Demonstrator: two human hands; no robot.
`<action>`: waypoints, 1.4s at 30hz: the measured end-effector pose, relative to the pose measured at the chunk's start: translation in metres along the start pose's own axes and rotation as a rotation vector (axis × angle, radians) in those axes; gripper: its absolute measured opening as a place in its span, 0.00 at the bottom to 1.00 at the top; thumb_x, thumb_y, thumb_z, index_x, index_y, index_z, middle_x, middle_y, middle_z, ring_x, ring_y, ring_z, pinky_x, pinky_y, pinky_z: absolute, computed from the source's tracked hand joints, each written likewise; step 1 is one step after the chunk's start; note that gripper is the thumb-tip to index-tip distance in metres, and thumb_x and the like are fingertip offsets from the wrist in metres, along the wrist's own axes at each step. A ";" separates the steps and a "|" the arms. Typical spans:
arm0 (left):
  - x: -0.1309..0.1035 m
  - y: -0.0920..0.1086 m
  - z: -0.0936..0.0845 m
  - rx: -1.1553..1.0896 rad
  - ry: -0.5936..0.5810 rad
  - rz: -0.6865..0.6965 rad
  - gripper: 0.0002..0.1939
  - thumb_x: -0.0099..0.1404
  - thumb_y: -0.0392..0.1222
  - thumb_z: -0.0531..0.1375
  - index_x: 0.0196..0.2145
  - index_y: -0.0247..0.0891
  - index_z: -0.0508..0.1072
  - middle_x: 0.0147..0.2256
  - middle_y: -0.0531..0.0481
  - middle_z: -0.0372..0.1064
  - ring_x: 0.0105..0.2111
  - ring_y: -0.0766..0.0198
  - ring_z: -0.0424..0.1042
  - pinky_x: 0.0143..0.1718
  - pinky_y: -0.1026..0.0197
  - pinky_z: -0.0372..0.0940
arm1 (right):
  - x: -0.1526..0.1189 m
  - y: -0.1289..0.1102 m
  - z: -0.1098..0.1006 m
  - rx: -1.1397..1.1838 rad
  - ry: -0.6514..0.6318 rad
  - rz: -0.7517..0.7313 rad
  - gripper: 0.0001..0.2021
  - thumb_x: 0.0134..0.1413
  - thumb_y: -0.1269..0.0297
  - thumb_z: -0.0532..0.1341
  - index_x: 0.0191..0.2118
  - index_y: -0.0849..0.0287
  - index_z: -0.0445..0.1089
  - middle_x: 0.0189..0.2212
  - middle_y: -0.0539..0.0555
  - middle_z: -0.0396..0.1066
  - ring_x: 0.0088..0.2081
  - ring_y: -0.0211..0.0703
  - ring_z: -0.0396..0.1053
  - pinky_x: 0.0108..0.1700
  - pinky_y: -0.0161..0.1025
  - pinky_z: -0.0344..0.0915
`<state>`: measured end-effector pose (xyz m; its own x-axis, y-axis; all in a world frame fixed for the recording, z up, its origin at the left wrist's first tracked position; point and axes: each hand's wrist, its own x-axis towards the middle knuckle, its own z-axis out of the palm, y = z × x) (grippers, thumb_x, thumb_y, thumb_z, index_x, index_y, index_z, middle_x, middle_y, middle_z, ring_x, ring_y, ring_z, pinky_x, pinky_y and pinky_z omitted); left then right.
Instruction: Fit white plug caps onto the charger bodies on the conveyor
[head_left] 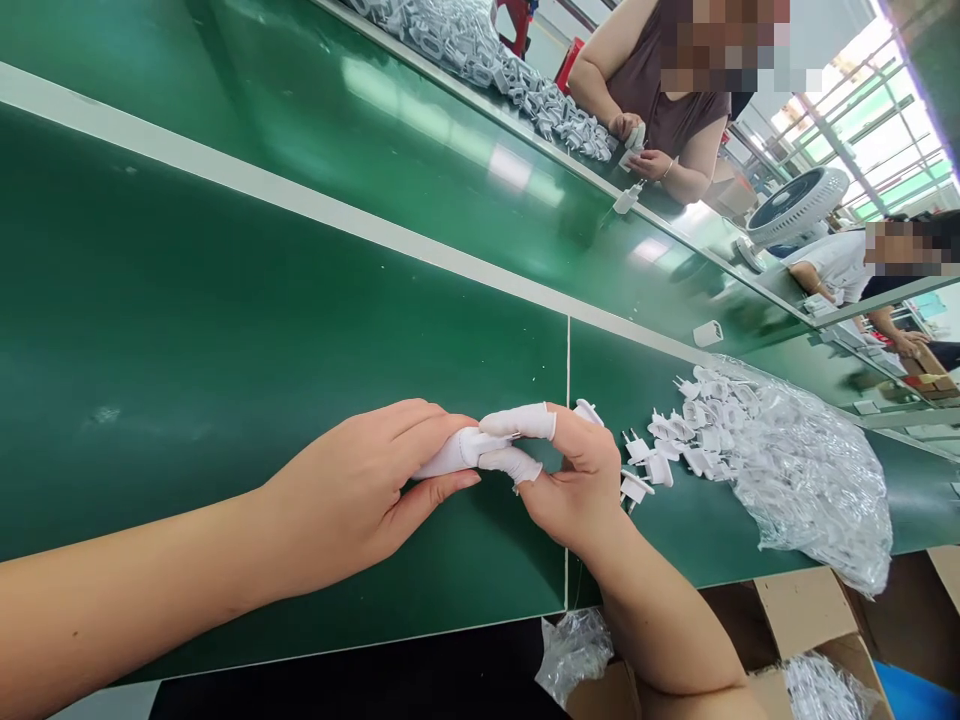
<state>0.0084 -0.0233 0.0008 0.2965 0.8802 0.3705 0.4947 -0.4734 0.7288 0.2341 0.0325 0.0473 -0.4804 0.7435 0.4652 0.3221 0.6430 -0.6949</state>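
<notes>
A white plastic charger housing (444,457) lies in the grasp of my left hand (360,480), its thumb and fingers closed around the sides. Facing it, my right hand (581,480) wears white finger cots on thumb and forefinger. Those two fingertips pinch a small white plug piece (514,438) against the housing's right end; most of that piece is hidden. Both hands are just above the green table. Just right of my right hand lie loose white two-pin plug pieces (636,487), with more spilling from a clear plastic bag (817,480).
A white strip (300,200) crosses the green table (225,330). Beyond it lies a single white housing (707,333). Opposite, a person (652,110) handles a white part beside a heap of white parts (480,60). Cardboard boxes (802,610) stand below the near edge.
</notes>
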 end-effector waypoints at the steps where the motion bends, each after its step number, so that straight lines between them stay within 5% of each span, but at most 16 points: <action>1: -0.001 0.000 0.001 0.020 0.016 0.026 0.17 0.85 0.52 0.55 0.52 0.42 0.81 0.38 0.45 0.80 0.33 0.53 0.75 0.34 0.53 0.68 | -0.001 -0.001 0.001 0.008 0.013 0.000 0.03 0.68 0.65 0.73 0.44 0.48 0.85 0.37 0.49 0.88 0.35 0.44 0.85 0.39 0.40 0.83; 14: -0.002 0.012 -0.003 -0.008 0.061 0.102 0.11 0.83 0.39 0.55 0.47 0.39 0.79 0.36 0.47 0.77 0.32 0.56 0.71 0.32 0.54 0.65 | -0.007 -0.011 0.013 0.098 0.017 0.077 0.09 0.62 0.72 0.70 0.42 0.49 0.84 0.37 0.49 0.89 0.36 0.45 0.87 0.40 0.41 0.84; 17: 0.003 0.013 -0.006 -0.145 0.026 -0.073 0.12 0.83 0.46 0.59 0.51 0.42 0.82 0.39 0.48 0.80 0.36 0.55 0.76 0.39 0.55 0.71 | -0.008 -0.007 0.015 0.175 0.062 0.105 0.09 0.65 0.69 0.73 0.48 0.50 0.84 0.41 0.52 0.89 0.40 0.45 0.87 0.45 0.42 0.86; 22: 0.011 0.015 -0.007 -0.514 0.037 -0.328 0.21 0.77 0.59 0.67 0.60 0.47 0.83 0.55 0.48 0.85 0.52 0.50 0.84 0.55 0.55 0.79 | -0.005 0.002 0.009 0.262 0.104 0.021 0.23 0.63 0.64 0.77 0.61 0.46 0.80 0.55 0.55 0.86 0.52 0.49 0.86 0.56 0.49 0.85; 26: 0.009 0.011 -0.004 -0.750 0.024 -0.360 0.21 0.77 0.57 0.70 0.62 0.49 0.82 0.48 0.49 0.86 0.44 0.54 0.87 0.53 0.56 0.83 | -0.002 0.002 0.005 0.159 0.083 -0.062 0.15 0.65 0.70 0.74 0.54 0.45 0.83 0.52 0.54 0.87 0.53 0.49 0.86 0.56 0.49 0.85; 30: 0.005 0.016 -0.002 -0.853 0.077 -0.295 0.18 0.77 0.52 0.71 0.62 0.51 0.82 0.51 0.50 0.84 0.46 0.58 0.86 0.54 0.60 0.81 | -0.004 0.002 0.007 0.094 0.144 -0.132 0.17 0.65 0.71 0.74 0.56 0.45 0.84 0.51 0.53 0.87 0.50 0.48 0.87 0.53 0.46 0.86; 36: 0.001 0.026 -0.005 -0.972 0.076 -0.249 0.17 0.85 0.45 0.59 0.65 0.52 0.81 0.51 0.51 0.81 0.46 0.63 0.78 0.53 0.64 0.75 | -0.007 0.001 0.009 -0.031 0.195 -0.221 0.18 0.67 0.69 0.73 0.59 0.44 0.83 0.50 0.54 0.88 0.45 0.48 0.88 0.44 0.44 0.88; 42: 0.002 0.030 -0.006 -0.816 0.106 -0.330 0.20 0.85 0.48 0.52 0.54 0.44 0.84 0.32 0.52 0.71 0.33 0.61 0.66 0.37 0.59 0.63 | -0.008 -0.004 0.010 -0.097 0.219 -0.321 0.19 0.65 0.72 0.75 0.57 0.45 0.84 0.46 0.54 0.89 0.40 0.47 0.88 0.39 0.42 0.87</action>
<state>0.0192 -0.0352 0.0267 0.1442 0.9854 0.0906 -0.2076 -0.0594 0.9764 0.2288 0.0218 0.0412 -0.3873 0.5166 0.7636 0.2646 0.8557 -0.4447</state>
